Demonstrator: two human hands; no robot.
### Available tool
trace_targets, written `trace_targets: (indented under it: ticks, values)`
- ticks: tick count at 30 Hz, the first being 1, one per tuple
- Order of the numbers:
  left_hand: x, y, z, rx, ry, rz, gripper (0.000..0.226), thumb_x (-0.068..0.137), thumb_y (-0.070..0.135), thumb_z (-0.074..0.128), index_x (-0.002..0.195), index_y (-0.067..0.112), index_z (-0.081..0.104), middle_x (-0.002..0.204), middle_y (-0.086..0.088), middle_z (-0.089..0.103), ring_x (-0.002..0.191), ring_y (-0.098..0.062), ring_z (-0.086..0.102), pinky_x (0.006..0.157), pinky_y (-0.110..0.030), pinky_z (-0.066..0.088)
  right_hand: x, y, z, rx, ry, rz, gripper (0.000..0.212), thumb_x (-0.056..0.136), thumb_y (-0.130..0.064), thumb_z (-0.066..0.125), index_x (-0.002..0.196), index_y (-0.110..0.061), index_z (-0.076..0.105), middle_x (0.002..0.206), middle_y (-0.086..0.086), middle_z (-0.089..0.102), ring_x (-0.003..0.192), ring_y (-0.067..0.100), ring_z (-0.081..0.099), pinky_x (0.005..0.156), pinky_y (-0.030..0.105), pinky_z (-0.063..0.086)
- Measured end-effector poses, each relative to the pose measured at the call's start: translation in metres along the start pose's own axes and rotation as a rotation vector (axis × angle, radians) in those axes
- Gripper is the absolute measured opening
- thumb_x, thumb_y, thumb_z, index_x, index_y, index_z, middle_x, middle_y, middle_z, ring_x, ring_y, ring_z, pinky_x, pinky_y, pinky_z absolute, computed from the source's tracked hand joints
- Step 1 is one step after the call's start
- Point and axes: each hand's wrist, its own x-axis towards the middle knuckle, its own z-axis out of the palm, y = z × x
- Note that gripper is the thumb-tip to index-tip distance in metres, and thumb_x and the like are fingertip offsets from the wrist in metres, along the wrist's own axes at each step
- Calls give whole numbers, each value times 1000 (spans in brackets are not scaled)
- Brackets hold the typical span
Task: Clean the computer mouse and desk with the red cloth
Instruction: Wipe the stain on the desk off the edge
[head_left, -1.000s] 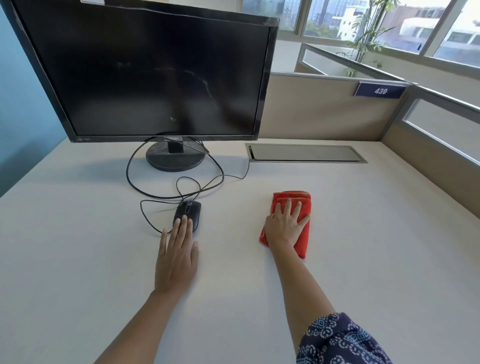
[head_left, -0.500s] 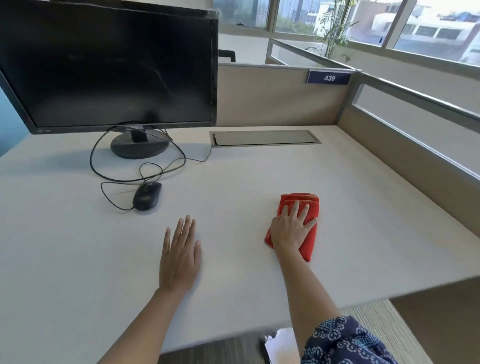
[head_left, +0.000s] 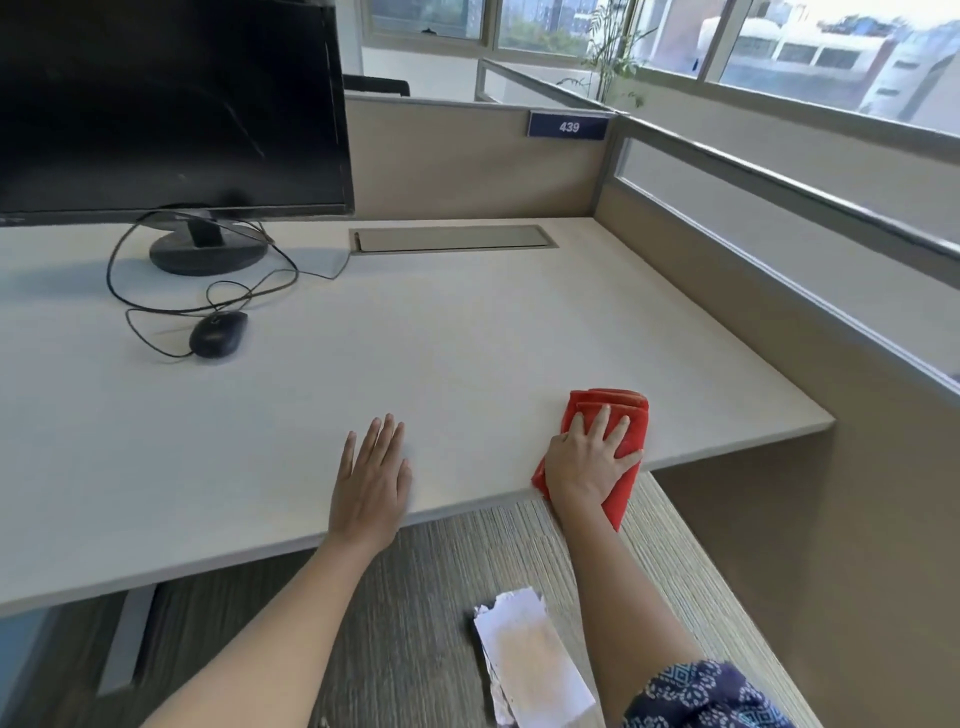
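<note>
The folded red cloth (head_left: 627, 415) lies at the front edge of the pale desk (head_left: 467, 332), its near end hanging over the edge. My right hand (head_left: 589, 460) presses flat on top of the cloth with fingers spread. My left hand (head_left: 371, 480) rests palm down on the bare desk to the left of the cloth, holding nothing. The black computer mouse (head_left: 218, 334) sits far to the left and further back, its cable looping toward the monitor stand, well apart from both hands.
A black monitor (head_left: 171, 104) stands at the back left on a round base (head_left: 208, 252). A cable hatch (head_left: 452, 239) is set into the desk's back. Partition walls (head_left: 779, 291) close the back and right. A torn white paper (head_left: 530, 660) lies on the carpet below.
My right hand has dragged the cloth toward me and to the right, to the desk's front edge. My left hand left the mouse and slid back toward the front edge.
</note>
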Motion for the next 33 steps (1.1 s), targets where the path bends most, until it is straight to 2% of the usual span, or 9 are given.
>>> trace_targets:
  ticks: [2,5,8,10,13,18,22,24,33]
  values:
    - [-5,9,1,-21,-12,3,68,89,38,-5,149,11,8,159,-2,2,146,-15,-3,117,-34,-13,-9,15,-1,53,10,29,44,97,-28,34,141,-23,36,160,8,12,147,36,4,111,66,16]
    - [-11,19,4,-13,-30,2,59,95,33,3,150,12,6,159,-2,0,146,-14,-5,117,-35,-13,-20,33,0,163,52,39,41,96,-15,40,137,-19,43,159,10,17,146,38,11,107,59,35]
    - [-16,24,6,-19,-35,4,53,100,32,8,150,13,4,159,0,-1,146,-13,-5,117,-35,-13,-31,53,3,265,114,21,49,89,5,47,133,-16,47,156,10,25,140,38,25,96,50,50]
    - [-18,25,7,-28,-40,8,53,101,30,13,150,13,3,159,0,-2,145,-11,-7,116,-34,-15,-37,65,5,317,147,28,52,86,10,48,130,-17,50,153,7,31,131,35,37,85,47,55]
    - [-19,25,8,-25,-47,10,52,101,31,13,150,14,2,159,1,-3,145,-11,-7,115,-34,-17,-39,75,4,354,183,39,48,84,10,45,124,-16,52,147,8,41,116,35,48,72,42,54]
    - [-20,27,9,-44,-57,14,52,101,30,14,150,14,4,159,1,-2,145,-10,-7,116,-34,-16,-56,96,20,440,83,213,35,85,5,48,117,-10,51,124,15,54,103,35,55,68,39,50]
    - [-19,23,11,-47,-60,3,52,101,30,15,150,14,5,159,0,-1,145,-11,-6,116,-34,-15,-72,104,36,447,122,130,34,86,1,49,118,-11,51,132,10,49,107,32,51,63,35,47]
    - [-20,21,13,-39,-67,-1,52,101,31,14,150,14,4,159,0,-2,145,-11,-7,115,-33,-16,-72,103,40,405,65,66,32,88,-2,49,117,-12,53,131,7,52,106,29,52,64,35,48]
    - [-18,18,16,-44,-62,-1,53,101,32,13,150,14,2,159,0,-3,145,-10,-8,115,-32,-16,-68,103,41,411,55,28,31,87,-1,48,113,-14,60,130,3,57,108,28,52,66,35,48]
